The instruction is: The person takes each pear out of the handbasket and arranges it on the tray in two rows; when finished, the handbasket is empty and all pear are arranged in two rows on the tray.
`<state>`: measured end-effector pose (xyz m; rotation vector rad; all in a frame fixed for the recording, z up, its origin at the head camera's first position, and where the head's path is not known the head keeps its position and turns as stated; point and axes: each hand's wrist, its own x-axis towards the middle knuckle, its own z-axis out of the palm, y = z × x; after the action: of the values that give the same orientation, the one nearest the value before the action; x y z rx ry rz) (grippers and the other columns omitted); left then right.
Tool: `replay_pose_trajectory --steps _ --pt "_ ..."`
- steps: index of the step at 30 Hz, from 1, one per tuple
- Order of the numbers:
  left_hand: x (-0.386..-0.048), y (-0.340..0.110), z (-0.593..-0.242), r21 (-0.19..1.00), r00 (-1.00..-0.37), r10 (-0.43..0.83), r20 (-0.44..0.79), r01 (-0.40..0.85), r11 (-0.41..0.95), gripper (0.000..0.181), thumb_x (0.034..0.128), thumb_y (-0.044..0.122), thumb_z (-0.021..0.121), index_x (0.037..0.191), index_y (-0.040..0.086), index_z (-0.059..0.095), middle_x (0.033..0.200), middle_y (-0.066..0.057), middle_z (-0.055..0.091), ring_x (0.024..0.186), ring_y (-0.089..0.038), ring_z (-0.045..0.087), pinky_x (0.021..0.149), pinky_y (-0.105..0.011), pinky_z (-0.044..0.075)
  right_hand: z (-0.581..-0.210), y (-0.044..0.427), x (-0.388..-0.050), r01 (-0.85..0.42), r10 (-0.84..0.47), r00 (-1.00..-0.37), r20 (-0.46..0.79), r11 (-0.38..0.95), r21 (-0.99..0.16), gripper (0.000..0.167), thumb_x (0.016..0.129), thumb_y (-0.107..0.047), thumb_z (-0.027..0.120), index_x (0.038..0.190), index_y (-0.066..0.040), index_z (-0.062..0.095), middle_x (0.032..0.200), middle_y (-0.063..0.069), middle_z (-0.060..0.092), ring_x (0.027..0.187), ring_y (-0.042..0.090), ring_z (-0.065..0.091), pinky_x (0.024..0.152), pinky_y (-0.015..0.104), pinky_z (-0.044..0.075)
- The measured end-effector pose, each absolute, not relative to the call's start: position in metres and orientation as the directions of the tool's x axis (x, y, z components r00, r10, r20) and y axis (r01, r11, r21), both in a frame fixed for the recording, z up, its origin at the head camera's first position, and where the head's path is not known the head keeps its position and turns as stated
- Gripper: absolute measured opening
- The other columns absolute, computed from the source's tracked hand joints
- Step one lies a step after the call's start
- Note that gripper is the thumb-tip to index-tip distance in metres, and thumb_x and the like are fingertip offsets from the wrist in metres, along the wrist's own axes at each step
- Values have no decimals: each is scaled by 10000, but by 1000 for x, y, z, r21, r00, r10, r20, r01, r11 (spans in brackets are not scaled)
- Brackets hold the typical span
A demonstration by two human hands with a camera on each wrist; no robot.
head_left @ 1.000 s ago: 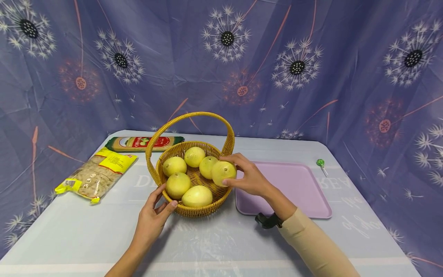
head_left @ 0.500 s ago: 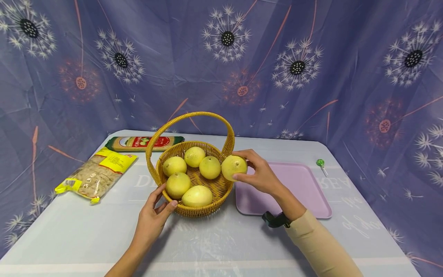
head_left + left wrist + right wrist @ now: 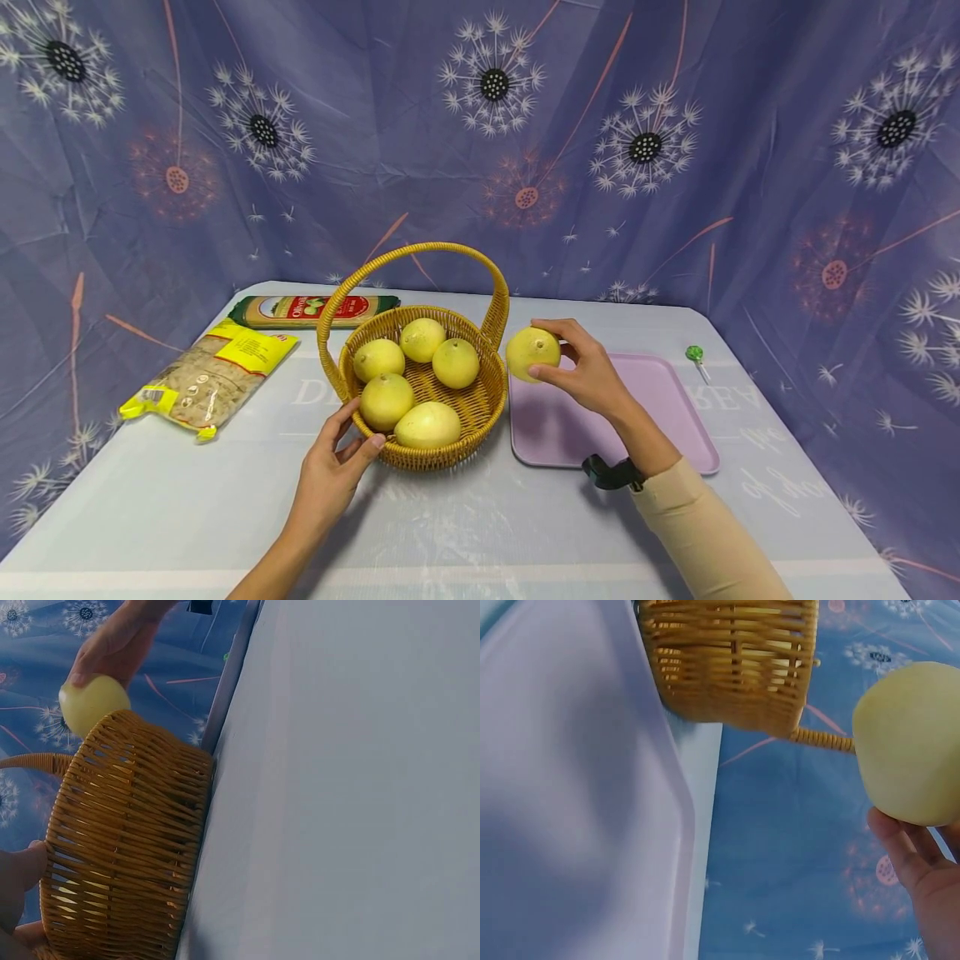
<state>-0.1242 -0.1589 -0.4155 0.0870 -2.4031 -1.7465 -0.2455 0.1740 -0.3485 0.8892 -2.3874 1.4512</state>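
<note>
My right hand pinches a round, smooth yellow fruit between thumb and fingers. It is held up over the left back corner of a lilac tray, just right of the basket. In the right wrist view the fruit hangs well above the tray. My left hand grips the front left rim of a yellow wicker basket, thumb over the rim. Several similar fruits lie inside the basket. From the left wrist, the basket's woven side hides most of them.
A tall arched handle spans the basket. Behind it lies a long green-and-red pack, marked with olives. A yellow bag of pale dry pieces lies at the left. A green lollipop lies right of the tray. Patterned cloth hangs around the table.
My right hand has carried the fruit up and rightward, out of the basket and past its rim to over the tray. The left hand and the basket have stayed in place.
</note>
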Motion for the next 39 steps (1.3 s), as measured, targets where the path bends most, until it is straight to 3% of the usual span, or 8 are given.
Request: replay_pose_trajectory --steps 13,20,26,39 --pt "-123 -158 -415 952 -985 -146 95 47 302 657 891 326 653 1453 178 348 1542 -79 290 1382 -317 365 1047 -415 438 -364 189 -261 -534 -307 -844 440 408 -740 605 799 -216 766 1349 -175 519 1208 62 537 1055 129 519 848 133 503" --pt "-123 -158 -415 952 -985 -143 97 50 303 656 894 327 648 1456 180 344 1540 -93 295 1367 -325 385 1041 -397 449 -375 193 -274 -475 -276 -880 388 465 -747 615 786 -282 776 1341 -193 528 1173 71 552 1038 167 520 848 238 519" --pt "-122 -158 -415 955 -986 -143 86 41 293 650 899 331 640 1458 189 339 1529 -119 313 1315 -333 450 1003 -296 491 -384 192 -284 -428 -257 -903 343 509 -747 624 768 -310 790 1329 -199 540 1176 71 563 1043 194 532 888 363 515" --pt "-123 -158 -415 951 -986 -140 89 42 307 658 900 346 635 1462 191 330 1537 -109 301 1347 -327 413 1028 -365 465 -399 192 -302 -379 -261 -925 277 568 -730 641 776 -343 777 1342 -178 526 1231 91 550 1101 240 547 921 422 524"
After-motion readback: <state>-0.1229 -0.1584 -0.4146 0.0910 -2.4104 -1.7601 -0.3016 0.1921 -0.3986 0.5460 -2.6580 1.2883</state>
